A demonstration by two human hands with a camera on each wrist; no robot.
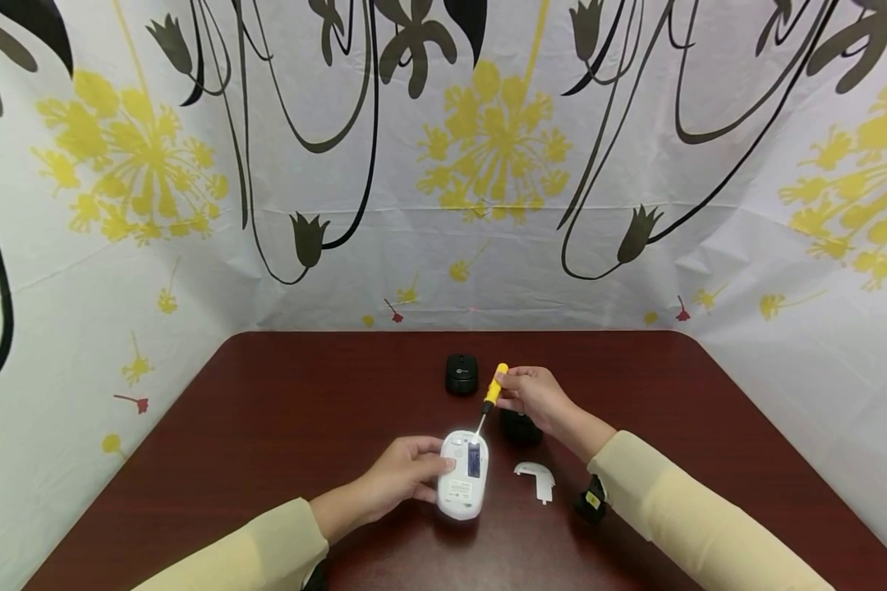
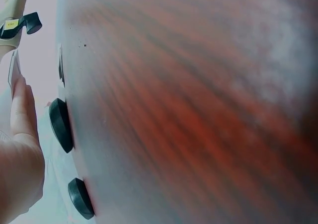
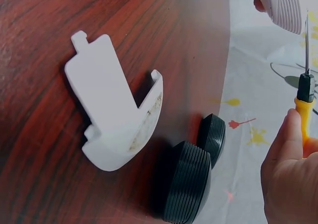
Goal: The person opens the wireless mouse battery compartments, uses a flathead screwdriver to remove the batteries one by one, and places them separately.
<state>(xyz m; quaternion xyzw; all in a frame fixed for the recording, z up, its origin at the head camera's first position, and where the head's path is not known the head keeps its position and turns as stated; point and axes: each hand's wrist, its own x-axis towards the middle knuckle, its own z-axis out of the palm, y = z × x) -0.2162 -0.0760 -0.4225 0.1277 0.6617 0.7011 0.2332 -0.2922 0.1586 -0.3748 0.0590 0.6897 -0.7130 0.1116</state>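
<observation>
My left hand (image 1: 405, 474) grips a white computer mouse (image 1: 460, 499), its underside turned up and its dark battery slot (image 1: 474, 460) uncovered. Between the fingers of my right hand (image 1: 538, 396) is a yellow-handled screwdriver (image 1: 494, 387). Its thin metal shaft points down to the upper end of the slot; whether the tip touches cannot be told. The white battery cover (image 3: 107, 85) lies on the table to the right of the mouse. In the left wrist view, part of the left hand (image 2: 22, 154) shows at the edge beside the white mouse.
A black mouse (image 1: 461, 374) stands farther back on the dark red wooden table (image 1: 325, 386). Another black mouse (image 1: 521, 428) sits partly behind the right hand. A patterned white cloth (image 1: 384, 271) hangs around the table.
</observation>
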